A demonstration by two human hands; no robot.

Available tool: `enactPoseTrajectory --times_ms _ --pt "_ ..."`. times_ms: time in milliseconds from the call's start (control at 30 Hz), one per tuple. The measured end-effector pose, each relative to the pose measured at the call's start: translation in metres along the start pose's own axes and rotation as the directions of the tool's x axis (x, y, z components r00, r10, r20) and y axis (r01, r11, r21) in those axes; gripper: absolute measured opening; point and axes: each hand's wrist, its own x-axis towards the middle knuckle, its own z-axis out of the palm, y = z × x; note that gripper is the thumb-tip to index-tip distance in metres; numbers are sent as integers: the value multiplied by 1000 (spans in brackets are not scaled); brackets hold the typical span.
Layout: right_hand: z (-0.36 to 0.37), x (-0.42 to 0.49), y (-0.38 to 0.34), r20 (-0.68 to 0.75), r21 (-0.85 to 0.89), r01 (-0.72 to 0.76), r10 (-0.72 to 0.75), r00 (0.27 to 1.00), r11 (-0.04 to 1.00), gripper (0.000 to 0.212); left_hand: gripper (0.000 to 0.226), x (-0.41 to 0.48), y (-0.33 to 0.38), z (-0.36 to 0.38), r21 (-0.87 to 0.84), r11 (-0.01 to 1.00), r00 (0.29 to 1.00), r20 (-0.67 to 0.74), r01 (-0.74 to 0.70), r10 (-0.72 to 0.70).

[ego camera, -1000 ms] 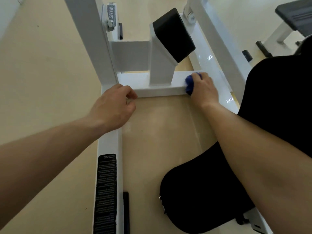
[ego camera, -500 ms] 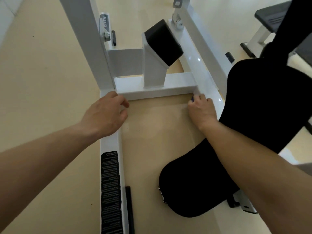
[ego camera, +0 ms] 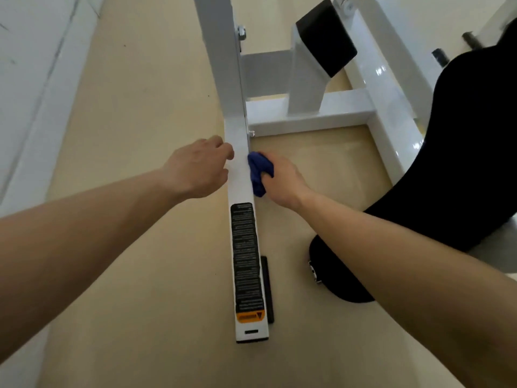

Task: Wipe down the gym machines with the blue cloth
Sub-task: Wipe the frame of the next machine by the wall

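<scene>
Blue cloth (ego camera: 258, 172): dark blue, bunched into a wad. It is pressed against the right side face of the white base rail (ego camera: 240, 189) of the gym machine (ego camera: 391, 121), just ahead of the black text label (ego camera: 247, 256) on the rail top. Rail paint is glossy white. The label ends in an orange warning tag (ego camera: 249, 315).

Right grip (ego camera: 284, 182): closed round the cloth, fingers wrapped over the wad. Wrist is low near the floor (ego camera: 140, 107), forearm coming in from lower right.

Left grip (ego camera: 195, 166): holds nothing, fingers loosely curled, knuckles at the rail's left edge. It sits opposite the cloth with the rail between the two. Can't tell whether it bears weight on the rail.

Edges:
- The rail runs toward the camera, with a black rubber strip (ego camera: 267, 292) along its right side near the close end.
- Ahead of the cloth, the rail meets the upright post (ego camera: 223, 65) and the crossbar (ego camera: 307, 119).
- There is bare floor inside the frame, right of the rail.
- A black seat pad (ego camera: 475, 135) overhangs farther right.
- A white wall (ego camera: 33, 65) is well off to the left.
</scene>
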Motion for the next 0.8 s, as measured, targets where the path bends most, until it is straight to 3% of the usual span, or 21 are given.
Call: enactPoseTrajectory --times_ms 100,200,333,533,633,800 --pt "14 -10 10 -42 45 -61 63 997 997 28 46 -21 -6 10 50 998 997 72 -38 34" --pt "22 -37 38 27 -42 -72 73 997 997 57 50 -36 -5 14 57 993 987 126 -103 95" --pt "32 -63 52 109 -57 -70 76 991 996 60 52 -40 4 10 67 984 979 133 -166 156" --pt "13 -8 15 -18 -11 -24 23 1000 1000 48 48 -27 15 4 36 991 990 69 -129 127" --pt "9 1 13 34 -124 27 -23 999 992 42 46 -16 9 4 29 996 995 52 -87 85" --pt "5 -6 34 203 -368 69 8 979 927 49 40 -14 5 13 -161 984 997 39 73 -67"
